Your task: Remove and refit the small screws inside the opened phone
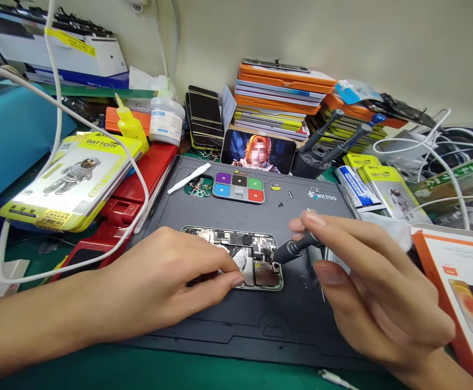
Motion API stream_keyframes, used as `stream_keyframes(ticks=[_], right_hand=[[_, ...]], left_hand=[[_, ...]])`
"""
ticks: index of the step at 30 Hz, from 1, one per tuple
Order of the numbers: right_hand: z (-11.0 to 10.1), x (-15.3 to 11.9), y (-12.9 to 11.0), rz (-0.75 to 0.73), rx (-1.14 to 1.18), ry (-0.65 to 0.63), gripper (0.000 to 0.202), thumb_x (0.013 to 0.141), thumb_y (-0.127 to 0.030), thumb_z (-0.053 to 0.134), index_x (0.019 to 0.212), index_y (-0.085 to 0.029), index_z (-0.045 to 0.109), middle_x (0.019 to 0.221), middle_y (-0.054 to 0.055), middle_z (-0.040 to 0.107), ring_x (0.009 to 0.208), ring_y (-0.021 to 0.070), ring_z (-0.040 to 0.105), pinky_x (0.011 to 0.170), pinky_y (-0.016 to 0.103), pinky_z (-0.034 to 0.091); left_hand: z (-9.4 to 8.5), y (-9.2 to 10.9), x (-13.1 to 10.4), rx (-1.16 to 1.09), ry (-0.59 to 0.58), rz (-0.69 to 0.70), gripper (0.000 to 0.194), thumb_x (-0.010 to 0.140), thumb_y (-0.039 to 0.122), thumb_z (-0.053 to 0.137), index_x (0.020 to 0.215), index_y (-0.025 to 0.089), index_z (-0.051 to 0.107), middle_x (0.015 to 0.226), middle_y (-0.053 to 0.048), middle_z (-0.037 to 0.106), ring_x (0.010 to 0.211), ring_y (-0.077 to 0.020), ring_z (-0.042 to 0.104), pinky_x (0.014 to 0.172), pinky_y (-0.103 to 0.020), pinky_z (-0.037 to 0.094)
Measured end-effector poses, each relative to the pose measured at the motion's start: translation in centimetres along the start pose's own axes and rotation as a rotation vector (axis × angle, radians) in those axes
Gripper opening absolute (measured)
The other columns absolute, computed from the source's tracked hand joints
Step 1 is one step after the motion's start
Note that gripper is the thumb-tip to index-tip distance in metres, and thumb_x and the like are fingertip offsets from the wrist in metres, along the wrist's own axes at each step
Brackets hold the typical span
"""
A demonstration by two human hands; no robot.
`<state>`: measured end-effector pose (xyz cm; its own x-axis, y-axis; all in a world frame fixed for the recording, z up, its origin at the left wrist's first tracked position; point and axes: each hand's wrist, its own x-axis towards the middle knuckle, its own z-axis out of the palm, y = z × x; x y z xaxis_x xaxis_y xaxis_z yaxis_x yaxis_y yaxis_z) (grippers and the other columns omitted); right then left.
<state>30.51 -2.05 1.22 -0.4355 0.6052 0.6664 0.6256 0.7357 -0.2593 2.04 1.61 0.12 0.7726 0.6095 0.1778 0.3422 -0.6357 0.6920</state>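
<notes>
Working over an opened phone (267, 275), laid flat on a dark mat (261, 319).

Resting the left hand (177, 273) across the phone, likely to steady it, with thumb and forefinger together, cannot tell whether pinching anything; gripping a screwdriver (292, 250) in the right hand (376, 287), tip at the phone's right end. Behind, with a coloured tray (240, 181) within reach, perhaps for small parts; beyond, with a second phone (236, 149) propped up, seemingly for viewing, before stacked boxes (285, 89).

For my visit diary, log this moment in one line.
left hand: at opened phone; right hand: holding screwdriver, tip at phone; phone: on mat
</notes>
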Motion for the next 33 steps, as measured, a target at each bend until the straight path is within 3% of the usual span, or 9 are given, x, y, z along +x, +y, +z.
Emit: stream_keyframes(ticks=[7,15,18,21,23,24,26,29,33], right_hand=[[0.16,0.11,0.23,-0.057,0.007,0.032,0.071,0.095,0.004,0.062,0.161,-0.023,0.054,0.126,0.007,0.076,0.104,0.0222,0.074,0.088,0.038,0.062],[0.26,0.34,0.22,-0.029,-0.005,0.052,0.073,0.094,0.007,0.061,0.159,-0.025,0.058,0.121,0.008,0.078,0.099,0.0237,0.075,0.083,0.039,0.061],[0.31,0.4,0.27,-0.013,0.001,0.023,0.074,0.094,0.006,0.062,0.161,-0.026,0.055,0.121,0.007,0.078,0.099,0.0234,0.076,0.082,0.038,0.062],[0.57,0.37,0.34,-0.009,0.02,0.009,0.073,0.094,0.005,0.064,0.16,-0.025,0.055,0.117,0.007,0.079,0.092,0.0217,0.075,0.077,0.036,0.061],[0.78,0.32,0.43,-0.031,0.012,-0.003,0.073,0.095,0.003,0.065,0.161,-0.023,0.053,0.123,0.009,0.078,0.097,0.0226,0.075,0.084,0.038,0.062],[0.87,0.3,0.49,-0.04,0.011,-0.008,0.074,0.095,0.003,0.066,0.162,-0.023,0.051,0.127,0.009,0.078,0.1,0.0228,0.075,0.087,0.038,0.062],[0.94,0.3,0.61,-0.051,0.015,-0.014,0.078,0.094,0.002,0.069,0.164,-0.024,0.048,0.129,0.008,0.077,0.099,0.0221,0.075,0.086,0.037,0.063],[0.86,0.38,0.79,-0.066,0.001,-0.028,0.078,0.092,0.002,0.073,0.162,-0.024,0.05,0.118,0.007,0.079,0.091,0.0213,0.076,0.082,0.036,0.063],[0.98,0.31,0.9,-0.068,0.002,-0.078,0.08,0.094,-0.004,0.075,0.165,-0.02,0.043,0.125,0.01,0.079,0.101,0.0244,0.078,0.084,0.038,0.065]], left_hand=[[0.05,-0.04,-0.05,-0.011,0.014,0.004,0.017,0.111,0.026,0.059,0.104,0.022,0.075,0.088,0.004,0.079,0.076,-0.0115,0.072,0.071,-0.022,0.047],[-0.5,0.88,0.35,-0.091,0.191,-0.146,0.021,0.11,0.026,0.058,0.099,0.025,0.076,0.076,0.007,0.071,0.071,-0.0105,0.067,0.068,-0.021,0.047],[-0.56,0.81,0.61,-0.064,0.247,-0.194,0.024,0.113,0.029,0.052,0.102,0.025,0.072,0.088,0.005,0.074,0.083,-0.0133,0.069,0.077,-0.024,0.05],[-0.38,0.36,0.73,0.021,0.287,-0.218,0.015,0.111,0.028,0.054,0.112,0.026,0.068,0.11,0.002,0.074,0.106,-0.0174,0.068,0.093,-0.03,0.051],[-0.19,0.06,0.68,0.096,0.262,-0.218,0.014,0.11,0.029,0.056,0.121,0.026,0.065,0.123,-0.001,0.072,0.119,-0.0209,0.065,0.103,-0.035,0.049],[-0.09,-0.03,0.62,0.126,0.225,-0.205,0.02,0.108,0.033,0.061,0.126,0.025,0.063,0.13,-0.003,0.071,0.125,-0.0233,0.063,0.107,-0.039,0.048],[0.11,-0.09,0.48,0.19,0.128,-0.165,0.052,0.098,0.048,0.076,0.14,0.024,0.056,0.143,-0.008,0.066,0.134,-0.0301,0.059,0.113,-0.047,0.046],[0.34,0.01,0.35,0.293,0.015,-0.105,0.094,0.083,0.062,0.088,0.155,0.022,0.044,0.153,-0.014,0.059,0.139,-0.0377,0.055,0.115,-0.056,0.046],[0.3,0.11,0.4,0.343,0.005,-0.116,0.091,0.088,0.057,0.085,0.158,0.019,0.041,0.152,-0.016,0.059,0.138,-0.0377,0.054,0.115,-0.058,0.046]])
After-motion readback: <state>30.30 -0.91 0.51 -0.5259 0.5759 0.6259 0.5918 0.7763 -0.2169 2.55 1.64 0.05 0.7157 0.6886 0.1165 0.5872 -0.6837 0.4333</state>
